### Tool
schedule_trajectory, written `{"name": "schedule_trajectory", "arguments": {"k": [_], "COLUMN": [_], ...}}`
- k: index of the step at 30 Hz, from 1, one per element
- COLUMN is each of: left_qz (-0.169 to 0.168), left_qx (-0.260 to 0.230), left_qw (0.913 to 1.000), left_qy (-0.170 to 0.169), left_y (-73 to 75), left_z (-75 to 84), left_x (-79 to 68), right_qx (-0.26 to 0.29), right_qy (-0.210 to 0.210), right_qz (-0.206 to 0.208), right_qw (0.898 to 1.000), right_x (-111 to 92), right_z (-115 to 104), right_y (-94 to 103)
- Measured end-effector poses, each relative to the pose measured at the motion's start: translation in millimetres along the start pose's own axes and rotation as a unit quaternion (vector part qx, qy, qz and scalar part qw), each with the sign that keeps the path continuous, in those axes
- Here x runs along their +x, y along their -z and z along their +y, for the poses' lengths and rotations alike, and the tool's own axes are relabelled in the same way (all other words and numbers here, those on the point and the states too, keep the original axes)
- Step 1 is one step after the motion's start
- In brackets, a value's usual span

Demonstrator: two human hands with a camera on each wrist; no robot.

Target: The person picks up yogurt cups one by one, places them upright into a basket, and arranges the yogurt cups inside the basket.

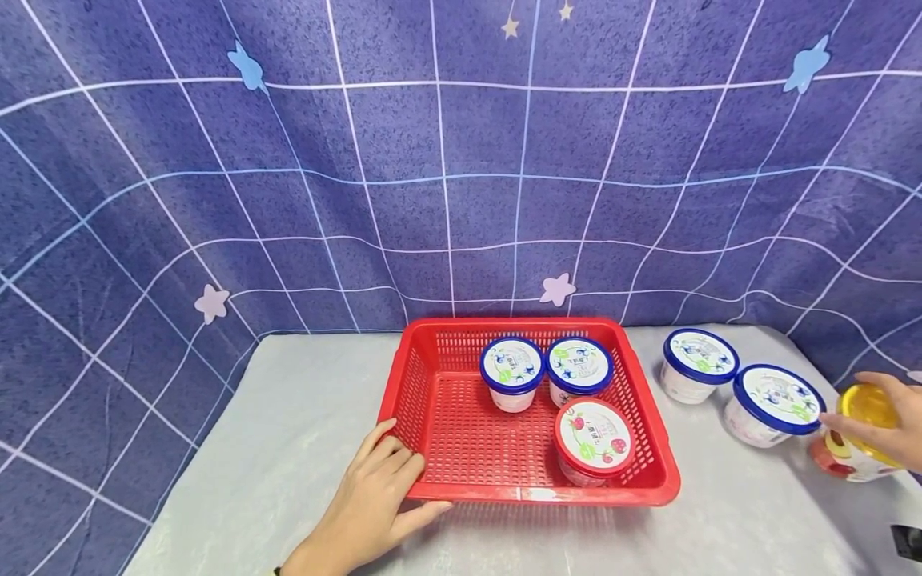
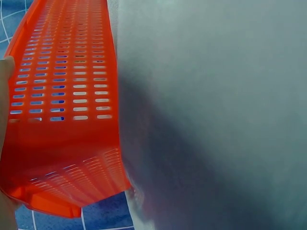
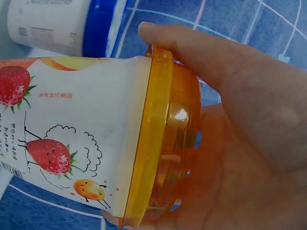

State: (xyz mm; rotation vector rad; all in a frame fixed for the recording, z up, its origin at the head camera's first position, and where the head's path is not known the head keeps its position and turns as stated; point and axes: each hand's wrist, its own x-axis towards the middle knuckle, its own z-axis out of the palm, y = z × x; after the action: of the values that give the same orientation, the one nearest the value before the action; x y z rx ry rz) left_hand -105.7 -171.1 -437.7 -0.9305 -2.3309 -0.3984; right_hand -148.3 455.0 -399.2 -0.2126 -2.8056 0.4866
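Note:
At the front left corner of a red plastic basket [image 1: 526, 494], my left hand [image 1: 374, 492] grips the rim, fingers over the edge and thumb along the front. Inside the basket, two blue-lidded cups [image 1: 512, 364] [image 1: 579, 366] stand side by side toward the back right, and a red-lidded cup [image 1: 594, 436] sits in the front right corner. My right hand [image 1: 889, 420], at the far right, holds a cup with a domed yellow lid [image 3: 158, 143] by that lid. Strawberry pictures show on its white wall [image 3: 96, 134]. The left wrist view shows the basket's slotted side [image 2: 72, 96].
Two more blue-lidded cups [image 1: 700, 364] [image 1: 778, 404] stand on the pale tabletop [image 1: 252, 448] between the basket and my right hand. A dark blue gridded curtain [image 1: 475, 160] with stars rises behind the table. A small black object [image 1: 906, 542] shows at the right edge.

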Motion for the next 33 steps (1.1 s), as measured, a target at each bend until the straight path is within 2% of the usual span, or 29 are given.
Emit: {"name": "schedule_trajectory", "arguments": {"k": [3, 6, 10, 15, 20, 25, 33], "left_qz": [-0.001, -0.002, -0.003, 0.010, 0.015, 0.017, 0.012], "left_qx": [0.000, 0.002, 0.006, 0.003, 0.002, 0.002, 0.004], "left_qw": [1.0000, 1.0000, 1.0000, 0.9999, 0.9998, 0.9997, 0.9998], "left_qy": [0.002, 0.006, 0.006, -0.006, -0.009, -0.015, -0.014], "left_y": [0.4, 0.7, 0.5, -0.9, -1.7, -1.8, -1.3], "left_z": [-0.2, -0.7, -1.1, -1.1, -1.6, -1.2, -0.7], "left_x": [-1.0, -2.3, -2.8, -1.9, -0.7, 0.1, 0.5], "right_qx": [0.020, 0.029, 0.054, 0.054, 0.086, 0.113, 0.104], "right_qy": [0.010, 0.011, 0.009, -0.027, -0.032, 0.007, 0.057], "right_qz": [0.017, 0.011, 0.025, 0.044, 0.076, 0.105, 0.098], "right_qw": [1.000, 0.999, 0.998, 0.997, 0.993, 0.988, 0.988], "right_x": [0, 0, -4, -11, -21, -33, -33], "right_z": [-3, -7, -11, -16, -35, -54, -65], "right_y": [3.2, 7.1, 10.3, 16.9, 24.3, 27.8, 27.5]}}
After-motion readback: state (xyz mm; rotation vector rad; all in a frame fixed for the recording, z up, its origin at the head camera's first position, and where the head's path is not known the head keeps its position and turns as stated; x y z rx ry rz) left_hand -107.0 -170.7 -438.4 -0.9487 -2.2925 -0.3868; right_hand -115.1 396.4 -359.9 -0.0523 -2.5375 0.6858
